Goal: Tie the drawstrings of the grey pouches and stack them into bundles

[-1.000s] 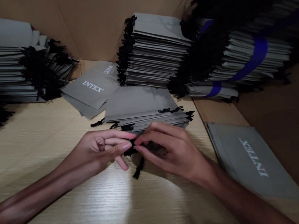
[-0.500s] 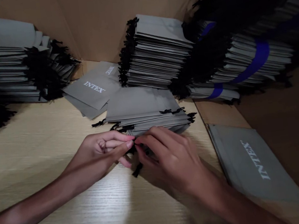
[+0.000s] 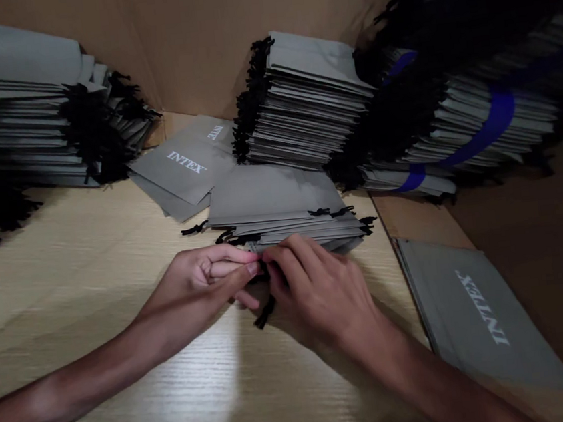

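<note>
Both hands meet just in front of a small pile of grey drawstring pouches. My left hand is closed in a pinch, thumb against index finger, on a black drawstring cord. Fingertips of my right hand are closed on the same dark cord, right beside the left thumb. One tasselled end of the cord hangs below the fingers. The exact grip and the knot area are mostly hidden by the fingers. More black cord ends stick out on both sides of the pile.
Loose pouches printed INTEX lie behind the pile. A tall pouch stack stands further back, another stack at left. Bundles with a blue band are at right, near an INTEX pouch. Cardboard walls enclose the table.
The whole view has shifted slightly, so the scene sits a little further right. Both hands stay together at the cord; the right fingers have curled in slightly.
</note>
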`<state>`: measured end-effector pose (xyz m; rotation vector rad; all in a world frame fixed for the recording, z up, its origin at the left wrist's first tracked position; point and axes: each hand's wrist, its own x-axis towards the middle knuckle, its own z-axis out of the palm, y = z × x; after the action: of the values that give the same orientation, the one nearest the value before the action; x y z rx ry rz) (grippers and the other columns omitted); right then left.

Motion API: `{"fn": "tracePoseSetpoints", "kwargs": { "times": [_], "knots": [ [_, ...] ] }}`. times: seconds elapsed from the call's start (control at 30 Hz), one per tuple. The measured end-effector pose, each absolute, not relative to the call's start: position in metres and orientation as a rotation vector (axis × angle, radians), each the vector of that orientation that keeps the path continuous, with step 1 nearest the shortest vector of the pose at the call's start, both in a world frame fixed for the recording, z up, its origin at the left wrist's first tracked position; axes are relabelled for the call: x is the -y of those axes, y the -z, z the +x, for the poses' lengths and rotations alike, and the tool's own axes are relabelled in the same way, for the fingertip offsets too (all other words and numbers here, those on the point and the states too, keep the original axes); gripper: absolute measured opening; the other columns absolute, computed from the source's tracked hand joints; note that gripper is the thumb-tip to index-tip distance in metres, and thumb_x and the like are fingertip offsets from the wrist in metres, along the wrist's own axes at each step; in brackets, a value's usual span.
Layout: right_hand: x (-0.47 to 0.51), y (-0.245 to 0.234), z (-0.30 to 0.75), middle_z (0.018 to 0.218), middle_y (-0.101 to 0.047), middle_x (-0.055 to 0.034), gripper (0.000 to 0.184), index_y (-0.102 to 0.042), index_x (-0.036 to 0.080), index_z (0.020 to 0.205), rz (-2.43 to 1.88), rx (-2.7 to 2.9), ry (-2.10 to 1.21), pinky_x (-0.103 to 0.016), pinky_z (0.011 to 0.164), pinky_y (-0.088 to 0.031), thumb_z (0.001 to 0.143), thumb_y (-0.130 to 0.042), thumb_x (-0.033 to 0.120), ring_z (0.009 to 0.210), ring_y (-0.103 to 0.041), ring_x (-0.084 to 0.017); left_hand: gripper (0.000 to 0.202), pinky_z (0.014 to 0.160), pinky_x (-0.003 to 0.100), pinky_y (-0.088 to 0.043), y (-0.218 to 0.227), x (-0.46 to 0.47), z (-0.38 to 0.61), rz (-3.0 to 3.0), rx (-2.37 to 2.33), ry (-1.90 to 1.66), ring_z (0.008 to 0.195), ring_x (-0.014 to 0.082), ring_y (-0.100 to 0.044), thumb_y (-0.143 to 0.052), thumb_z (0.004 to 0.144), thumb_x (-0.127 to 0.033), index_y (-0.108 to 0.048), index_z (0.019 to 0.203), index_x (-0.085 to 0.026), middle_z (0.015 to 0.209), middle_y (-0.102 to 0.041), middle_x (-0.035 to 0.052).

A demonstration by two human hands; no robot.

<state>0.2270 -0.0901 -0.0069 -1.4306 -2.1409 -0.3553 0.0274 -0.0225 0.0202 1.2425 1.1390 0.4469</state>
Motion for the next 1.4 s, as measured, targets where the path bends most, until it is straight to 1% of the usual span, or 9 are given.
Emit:
{"fn": "tracePoseSetpoints", "kwargs": {
  "times": [0.13, 0.27, 0.47, 0.67, 0.8, 0.93, 1.07, 1.2, 1.4],
  "knots": [
    [0.086, 0.003, 0.243, 0.105, -0.079, -0.0052, 0.011, -0.071, 0.019, 0.118, -1.379, 2.178, 0.106, -0.034, 0.058, -0.043, 0.112, -0.062, 0.017, 0.091, -0.075, -0.021, 0.039, 0.067, 0.023, -0.06, -0.017, 0.023, 0.027, 1.237, -1.056, -0.482, 0.07, 0.022, -0.087, -0.092, 0.083, -0.051, -0.084, 0.105, -0.021, 0.078, -0.089, 0.0033],
    [0.083, -0.002, 0.255, 0.109, -0.079, -0.0051, 0.011, -0.072, 0.02, 0.119, -1.29, 2.194, -0.14, -0.035, 0.076, -0.055, 0.111, -0.065, 0.018, 0.098, -0.074, -0.023, 0.031, 0.068, 0.021, -0.062, -0.008, 0.023, 0.024, 1.222, -0.964, -0.532, 0.07, 0.0182, -0.086, -0.093, 0.087, -0.046, -0.085, 0.105, -0.021, 0.08, -0.089, 0.0014],
    [0.082, -0.002, 0.259, 0.111, -0.077, -0.0047, 0.01, -0.072, 0.023, 0.121, -1.211, 2.126, -0.337, -0.034, 0.082, -0.056, 0.112, -0.066, 0.02, 0.1, -0.073, -0.021, 0.027, 0.068, 0.019, -0.063, 0.003, 0.02, 0.018, 1.21, -0.89, -0.533, 0.069, 0.0149, -0.085, -0.095, 0.089, -0.04, -0.086, 0.108, -0.023, 0.085, -0.089, -0.0006],
    [0.084, -0.002, 0.257, 0.108, -0.076, -0.0032, 0.007, -0.073, 0.022, 0.117, -1.159, 2.053, -0.419, -0.031, 0.081, -0.055, 0.113, -0.068, 0.021, 0.098, -0.071, -0.018, 0.029, 0.061, 0.019, -0.06, 0.004, 0.021, 0.019, 1.264, -0.896, -0.524, 0.063, 0.014, -0.082, -0.093, 0.091, -0.046, -0.085, 0.108, -0.023, 0.087, -0.086, -0.0006],
    [0.083, -0.005, 0.26, 0.11, -0.076, -0.0028, 0.01, -0.074, 0.023, 0.12, -1.133, 2.036, -0.418, -0.032, 0.086, -0.057, 0.111, -0.069, 0.018, 0.099, -0.071, -0.017, 0.034, 0.064, 0.023, -0.065, -0.005, 0.023, 0.019, 1.309, -0.928, -0.526, 0.064, 0.0163, -0.081, -0.093, 0.09, -0.05, -0.085, 0.109, -0.022, 0.084, -0.084, 0.0009],
    [0.082, -0.007, 0.263, 0.109, -0.077, -0.0032, 0.012, -0.075, 0.022, 0.12, -1.097, 2.024, -0.388, -0.033, 0.087, -0.059, 0.11, -0.071, 0.017, 0.099, -0.073, -0.018, 0.038, 0.067, 0.025, -0.068, -0.01, 0.023, 0.019, 1.314, -0.914, -0.519, 0.068, 0.018, -0.082, -0.092, 0.09, -0.051, -0.085, 0.115, -0.023, 0.091, -0.087, 0.0041],
    [0.081, -0.004, 0.262, 0.11, -0.077, -0.0032, 0.014, -0.076, 0.022, 0.121, -1.091, 2.015, -0.404, -0.032, 0.089, -0.059, 0.111, -0.07, 0.015, 0.1, -0.073, -0.017, 0.039, 0.062, 0.022, -0.063, -0.01, 0.022, 0.021, 1.331, -0.948, -0.505, 0.069, 0.0184, -0.082, -0.09, 0.092, -0.05, -0.087, 0.119, -0.023, 0.087, -0.086, 0.0033],
    [0.081, -0.002, 0.261, 0.108, -0.077, -0.0038, 0.012, -0.076, 0.022, 0.12, -1.11, 2.04, -0.405, -0.032, 0.087, -0.058, 0.112, -0.069, 0.016, 0.099, -0.073, -0.018, 0.03, 0.05, 0.019, -0.05, -0.006, 0.021, 0.022, 1.322, -0.978, -0.489, 0.069, 0.0189, -0.082, -0.089, 0.093, -0.047, -0.088, 0.111, -0.022, 0.078, -0.082, 0.0018],
    [0.085, -0.001, 0.255, 0.106, -0.079, -0.0053, 0.01, -0.075, 0.018, 0.118, -1.166, 2.181, -0.196, -0.034, 0.081, -0.054, 0.116, -0.065, 0.018, 0.093, -0.07, -0.02, 0.023, 0.059, 0.022, -0.058, 0.002, 0.021, 0.019, 1.304, -1.014, -0.499, 0.063, 0.0168, -0.079, -0.094, 0.087, -0.038, -0.084, 0.099, -0.022, 0.076, -0.079, -0.0019]
  ]
}}
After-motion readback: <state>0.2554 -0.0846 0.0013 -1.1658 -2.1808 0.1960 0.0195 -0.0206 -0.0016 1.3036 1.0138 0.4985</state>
